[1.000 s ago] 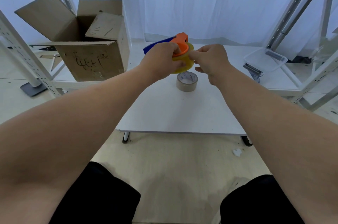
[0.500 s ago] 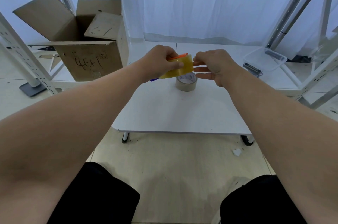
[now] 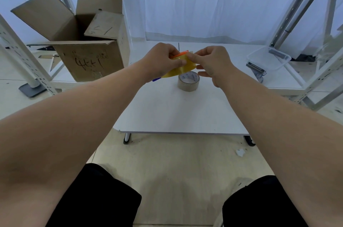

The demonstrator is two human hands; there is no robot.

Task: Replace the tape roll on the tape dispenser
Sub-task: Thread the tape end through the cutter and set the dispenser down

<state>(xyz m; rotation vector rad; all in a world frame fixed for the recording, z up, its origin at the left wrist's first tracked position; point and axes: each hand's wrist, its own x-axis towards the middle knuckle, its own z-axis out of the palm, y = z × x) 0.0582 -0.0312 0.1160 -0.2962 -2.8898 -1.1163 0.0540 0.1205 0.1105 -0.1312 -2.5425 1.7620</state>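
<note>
My left hand (image 3: 163,59) grips the tape dispenser, of which only an orange edge (image 3: 179,54) and a blue tip (image 3: 156,79) show, held above the white table (image 3: 178,113). A yellow tape roll (image 3: 182,68) sits on the dispenser. My right hand (image 3: 211,63) pinches the roll's upper right edge with thumb and forefinger. A second roll, brown (image 3: 188,83), lies flat on the table just below both hands.
An open cardboard box (image 3: 87,48) stands at the left on a low shelf. A clear plastic tub (image 3: 269,58) and a dark metal tool (image 3: 255,68) lie at the right. White metal rack posts flank both sides; a curtain hangs behind.
The dispenser has tipped from upright to nearly edge-on and dropped lower. My right hand has moved onto the yellow roll's edge.
</note>
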